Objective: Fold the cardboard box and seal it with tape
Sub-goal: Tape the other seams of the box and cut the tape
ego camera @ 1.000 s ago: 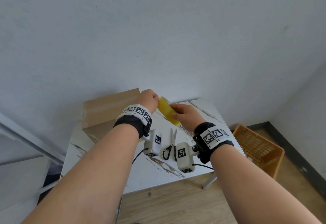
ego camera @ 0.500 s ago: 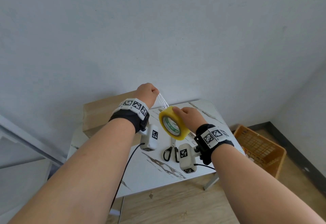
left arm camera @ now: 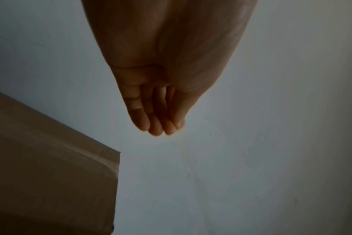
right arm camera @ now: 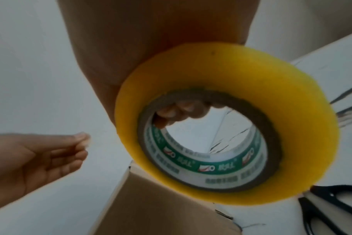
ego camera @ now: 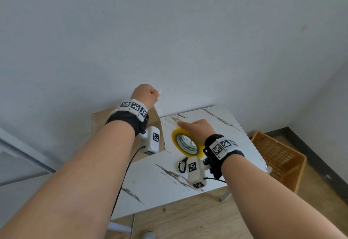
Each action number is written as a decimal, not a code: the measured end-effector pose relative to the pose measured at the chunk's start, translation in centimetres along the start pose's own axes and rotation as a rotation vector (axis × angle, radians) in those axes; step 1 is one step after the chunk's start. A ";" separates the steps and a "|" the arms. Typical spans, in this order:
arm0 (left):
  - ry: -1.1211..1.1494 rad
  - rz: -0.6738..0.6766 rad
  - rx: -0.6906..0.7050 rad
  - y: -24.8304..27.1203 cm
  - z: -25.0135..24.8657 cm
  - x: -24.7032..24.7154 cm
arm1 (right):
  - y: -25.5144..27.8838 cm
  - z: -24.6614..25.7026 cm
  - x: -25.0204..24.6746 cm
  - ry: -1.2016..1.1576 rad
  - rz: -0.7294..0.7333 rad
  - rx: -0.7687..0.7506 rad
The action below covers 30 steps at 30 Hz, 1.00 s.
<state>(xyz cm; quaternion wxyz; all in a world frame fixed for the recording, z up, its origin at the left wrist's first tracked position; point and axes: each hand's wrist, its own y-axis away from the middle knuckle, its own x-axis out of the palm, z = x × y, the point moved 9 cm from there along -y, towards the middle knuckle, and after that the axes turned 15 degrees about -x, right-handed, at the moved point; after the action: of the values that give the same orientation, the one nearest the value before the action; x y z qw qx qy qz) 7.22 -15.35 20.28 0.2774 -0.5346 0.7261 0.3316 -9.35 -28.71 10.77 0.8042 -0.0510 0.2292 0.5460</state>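
The cardboard box (ego camera: 120, 124) sits at the table's (ego camera: 150, 186) far left behind the raised left hand (ego camera: 145, 94), which pinches the tape's free end, while the right hand (ego camera: 199, 128) grips the tape roll (ego camera: 186, 142) lower right — the clear strip between them could twist, fold and stick to itself.

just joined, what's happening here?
A person is pulling tape off a roll. The right hand grips the yellow tape roll above the table; the left hand, raised higher, pinches the free tape end. The cardboard box sits behind, scissors lie unused.
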 end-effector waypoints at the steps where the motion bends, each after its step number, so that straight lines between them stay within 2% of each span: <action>1: -0.009 0.002 0.002 -0.2 0.0 0.1 | 0.3 -0.3 0.1 0.011 0.012 0.013; 3: -0.028 0.010 -0.004 -0.7 0.2 0.2 | 0.6 -0.4 0.5 -0.039 0.033 0.036; 8: -0.178 -0.010 -0.043 -4.2 2.1 -1.5 | 0.3 0.6 1.7 -0.222 -0.056 0.115; 16: -0.299 0.081 0.004 -8.4 2.9 0.3 | -0.9 2.2 3.3 -0.158 -0.217 0.175; 20: -0.413 0.141 -0.007 -9.9 2.8 1.6 | -1.5 2.7 3.9 -0.124 -0.241 0.232; 23: -0.494 0.128 -0.035 -11.1 3.2 2.3 | -2.3 3.1 4.0 -0.086 -0.257 0.224; 30: -0.494 0.132 -0.057 -12.9 4.4 2.8 | -3.2 4.3 3.9 0.006 -0.252 0.231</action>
<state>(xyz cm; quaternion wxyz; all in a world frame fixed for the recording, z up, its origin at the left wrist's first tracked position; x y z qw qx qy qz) 19.06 -16.26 13.00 0.4089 -0.3963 0.6601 0.4898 -3.95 -25.23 12.41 0.8661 0.0119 0.2845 0.4108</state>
